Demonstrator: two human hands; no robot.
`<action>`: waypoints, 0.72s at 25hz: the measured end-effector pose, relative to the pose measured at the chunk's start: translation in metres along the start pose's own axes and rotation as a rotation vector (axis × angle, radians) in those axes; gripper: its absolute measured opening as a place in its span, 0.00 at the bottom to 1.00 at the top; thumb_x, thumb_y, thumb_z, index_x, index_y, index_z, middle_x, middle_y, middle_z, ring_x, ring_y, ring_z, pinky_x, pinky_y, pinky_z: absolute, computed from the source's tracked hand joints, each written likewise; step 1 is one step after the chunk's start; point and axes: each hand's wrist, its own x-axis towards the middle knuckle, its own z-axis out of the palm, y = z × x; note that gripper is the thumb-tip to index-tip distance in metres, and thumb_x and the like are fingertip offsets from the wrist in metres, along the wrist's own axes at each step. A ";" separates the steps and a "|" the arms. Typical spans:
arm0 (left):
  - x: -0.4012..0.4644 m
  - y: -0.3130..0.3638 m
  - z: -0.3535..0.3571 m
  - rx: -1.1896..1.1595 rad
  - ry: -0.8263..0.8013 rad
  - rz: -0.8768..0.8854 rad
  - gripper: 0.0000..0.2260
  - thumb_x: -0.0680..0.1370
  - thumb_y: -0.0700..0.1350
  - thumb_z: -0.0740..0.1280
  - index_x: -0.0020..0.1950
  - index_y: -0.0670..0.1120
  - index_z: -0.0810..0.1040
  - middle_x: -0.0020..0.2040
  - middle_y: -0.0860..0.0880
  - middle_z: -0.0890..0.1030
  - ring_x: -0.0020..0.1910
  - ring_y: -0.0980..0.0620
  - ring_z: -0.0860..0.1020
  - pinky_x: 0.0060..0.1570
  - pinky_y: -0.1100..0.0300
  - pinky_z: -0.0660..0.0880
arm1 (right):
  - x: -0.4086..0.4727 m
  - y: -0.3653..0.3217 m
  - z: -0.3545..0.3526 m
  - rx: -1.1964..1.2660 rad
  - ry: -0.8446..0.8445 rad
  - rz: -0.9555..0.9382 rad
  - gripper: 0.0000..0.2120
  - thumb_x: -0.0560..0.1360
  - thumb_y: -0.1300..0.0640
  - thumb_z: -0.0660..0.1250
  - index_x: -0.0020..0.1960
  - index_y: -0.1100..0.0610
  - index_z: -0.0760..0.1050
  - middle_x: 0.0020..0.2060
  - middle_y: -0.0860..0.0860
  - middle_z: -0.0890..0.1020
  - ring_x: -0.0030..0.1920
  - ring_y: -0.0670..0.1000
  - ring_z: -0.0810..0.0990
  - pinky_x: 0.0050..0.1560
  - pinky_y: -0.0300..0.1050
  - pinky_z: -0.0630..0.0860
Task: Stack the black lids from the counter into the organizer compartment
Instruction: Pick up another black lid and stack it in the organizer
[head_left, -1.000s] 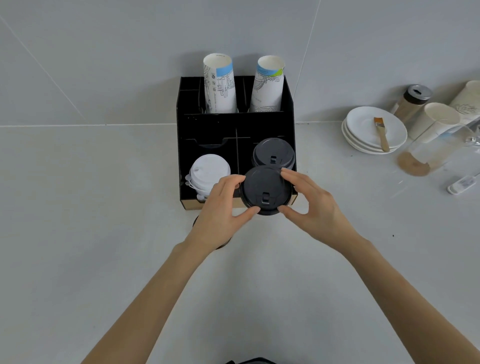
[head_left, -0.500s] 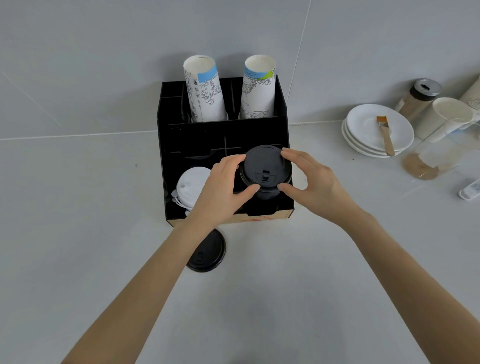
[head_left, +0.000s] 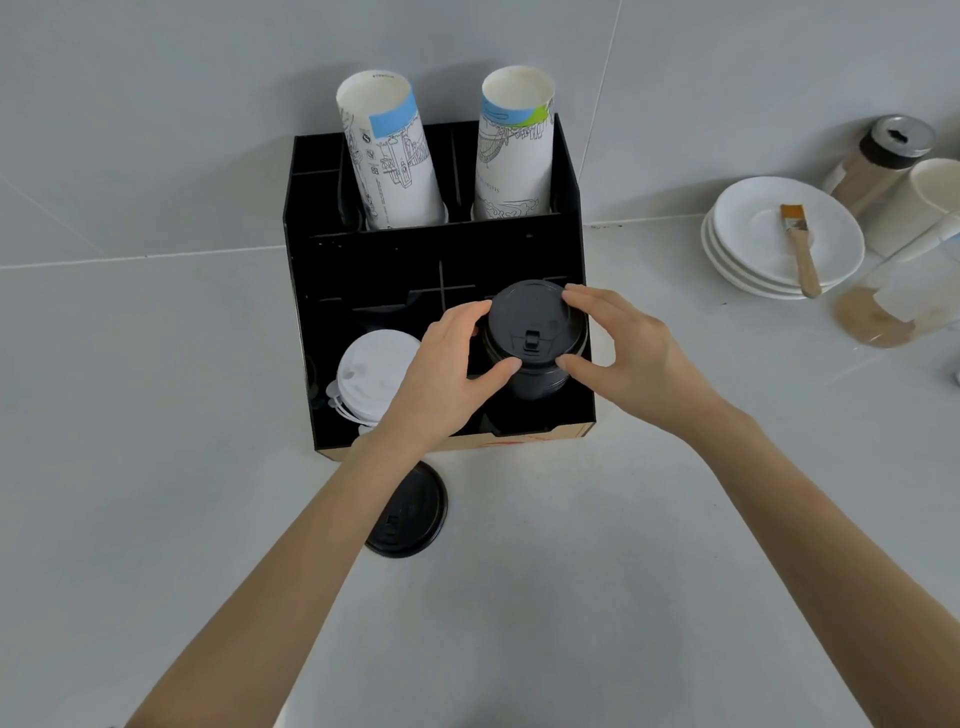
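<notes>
Both our hands pinch the top black lid (head_left: 532, 325) in the organizer (head_left: 363, 270).

Our left hand (head_left: 447, 369) and right hand (head_left: 623, 353) grip its rim from either side, atop the black stack (head_left: 535, 382) in the organizer's front right compartment. White lids (head_left: 371, 379) fill the front left; two cup stacks (head_left: 389, 161) stand behind. One black lid on the counter (head_left: 413, 512) lies just before the organizer.

Left hand (head_left: 441, 374): bare, no glove, ring or watch.
Right hand (head_left: 631, 358): bare, likewise unadorned.
Forearms: bare, no sleeves showing, entering from 6 o'clock.
</notes>
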 end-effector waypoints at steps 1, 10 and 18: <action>-0.001 -0.001 0.000 -0.001 0.001 0.002 0.24 0.73 0.47 0.66 0.66 0.47 0.62 0.66 0.47 0.69 0.62 0.49 0.68 0.59 0.59 0.64 | 0.000 0.001 0.001 -0.005 -0.003 0.000 0.26 0.71 0.61 0.67 0.66 0.58 0.63 0.67 0.54 0.69 0.66 0.52 0.67 0.59 0.26 0.53; -0.001 0.000 0.000 -0.001 -0.016 0.008 0.24 0.73 0.47 0.66 0.67 0.48 0.62 0.66 0.47 0.69 0.61 0.50 0.68 0.57 0.60 0.64 | -0.008 0.001 0.011 -0.055 0.030 0.015 0.26 0.72 0.59 0.66 0.67 0.60 0.62 0.66 0.56 0.67 0.65 0.55 0.65 0.59 0.28 0.53; -0.001 0.004 -0.002 0.030 -0.025 0.017 0.26 0.73 0.46 0.66 0.67 0.47 0.60 0.68 0.46 0.66 0.64 0.46 0.67 0.61 0.55 0.65 | -0.013 -0.007 0.007 -0.082 0.027 0.026 0.26 0.72 0.56 0.65 0.67 0.58 0.61 0.68 0.55 0.67 0.67 0.55 0.65 0.66 0.45 0.62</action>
